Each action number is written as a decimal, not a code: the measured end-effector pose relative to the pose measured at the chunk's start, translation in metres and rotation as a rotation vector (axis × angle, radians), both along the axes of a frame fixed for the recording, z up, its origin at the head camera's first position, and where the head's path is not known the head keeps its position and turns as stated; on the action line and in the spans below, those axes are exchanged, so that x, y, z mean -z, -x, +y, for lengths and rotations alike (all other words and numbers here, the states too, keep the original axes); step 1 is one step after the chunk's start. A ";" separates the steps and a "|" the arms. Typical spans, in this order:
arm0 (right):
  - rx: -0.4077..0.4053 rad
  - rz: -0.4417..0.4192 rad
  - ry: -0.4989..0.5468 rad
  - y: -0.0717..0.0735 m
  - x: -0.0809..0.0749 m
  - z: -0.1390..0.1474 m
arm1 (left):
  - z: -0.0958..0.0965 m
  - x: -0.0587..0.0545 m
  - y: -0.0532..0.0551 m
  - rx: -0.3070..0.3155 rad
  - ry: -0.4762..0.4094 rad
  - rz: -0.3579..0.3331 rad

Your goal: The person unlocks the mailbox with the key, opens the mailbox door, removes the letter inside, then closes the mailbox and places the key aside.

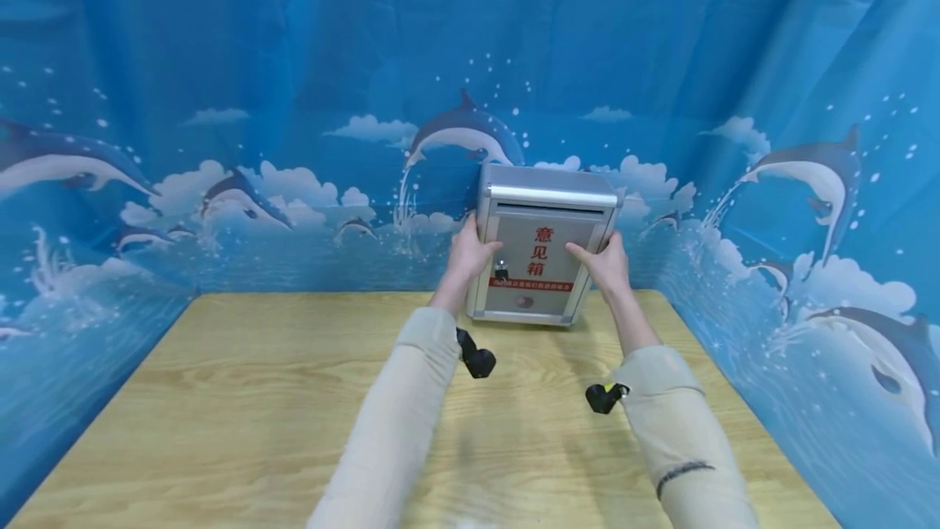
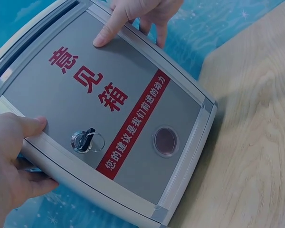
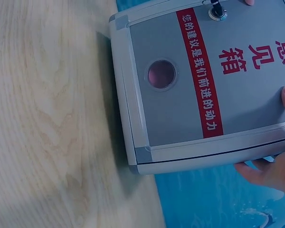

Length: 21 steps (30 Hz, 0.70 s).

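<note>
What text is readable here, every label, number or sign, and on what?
"意见箱": red characters, front of the silver box.
"您的建议是我们前进的动力": white on the red strip below; clear in both wrist views, blurred in the head view.
Dark mark on the right sleeve: unreadable, may not be text.
No other legible text.

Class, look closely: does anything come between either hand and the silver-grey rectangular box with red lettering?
Nothing visible does: the left hand and right hand both grip the silver-grey rectangular box directly, at its opposite sides.
</note>
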State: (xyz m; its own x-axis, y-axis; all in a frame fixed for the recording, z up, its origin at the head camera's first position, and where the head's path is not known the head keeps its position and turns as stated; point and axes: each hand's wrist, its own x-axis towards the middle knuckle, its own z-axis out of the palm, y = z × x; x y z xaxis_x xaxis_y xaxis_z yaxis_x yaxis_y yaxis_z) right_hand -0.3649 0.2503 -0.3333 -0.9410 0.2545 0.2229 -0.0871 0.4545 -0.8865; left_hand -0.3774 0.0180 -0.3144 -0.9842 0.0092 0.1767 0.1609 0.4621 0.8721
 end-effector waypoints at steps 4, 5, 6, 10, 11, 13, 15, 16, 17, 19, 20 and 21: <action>-0.001 0.011 -0.045 -0.003 -0.005 -0.002 | -0.005 -0.005 -0.005 -0.006 -0.005 -0.002; 0.000 0.009 -0.057 -0.004 -0.006 -0.003 | -0.006 -0.006 -0.007 -0.008 -0.003 -0.002; 0.001 0.006 -0.070 -0.006 -0.007 -0.004 | -0.007 -0.007 -0.009 -0.010 -0.002 -0.002; -0.005 -0.007 -0.099 -0.013 -0.009 -0.009 | -0.013 -0.007 -0.015 -0.011 -0.004 -0.007; -0.006 -0.009 -0.101 -0.015 -0.010 -0.010 | -0.015 -0.006 -0.016 -0.009 -0.005 -0.008; -0.008 -0.010 -0.108 -0.018 -0.011 -0.012 | -0.018 -0.006 -0.019 -0.008 0.000 -0.003; -0.010 -0.014 -0.112 -0.021 -0.012 -0.015 | -0.022 -0.005 -0.022 -0.008 0.009 0.010; -0.009 -0.016 -0.114 -0.023 -0.012 -0.017 | -0.024 -0.005 -0.024 -0.009 0.015 0.017; -0.010 -0.016 -0.112 -0.024 -0.013 -0.018 | -0.026 -0.006 -0.026 -0.009 0.018 0.022; -0.011 -0.015 -0.114 -0.026 -0.013 -0.022 | -0.031 -0.006 -0.028 -0.012 0.024 0.033; -0.013 -0.015 -0.113 -0.027 -0.014 -0.024 | -0.033 -0.006 -0.030 -0.011 0.025 0.035; -0.014 -0.013 -0.112 -0.029 -0.014 -0.026 | -0.035 -0.005 -0.031 -0.012 0.028 0.035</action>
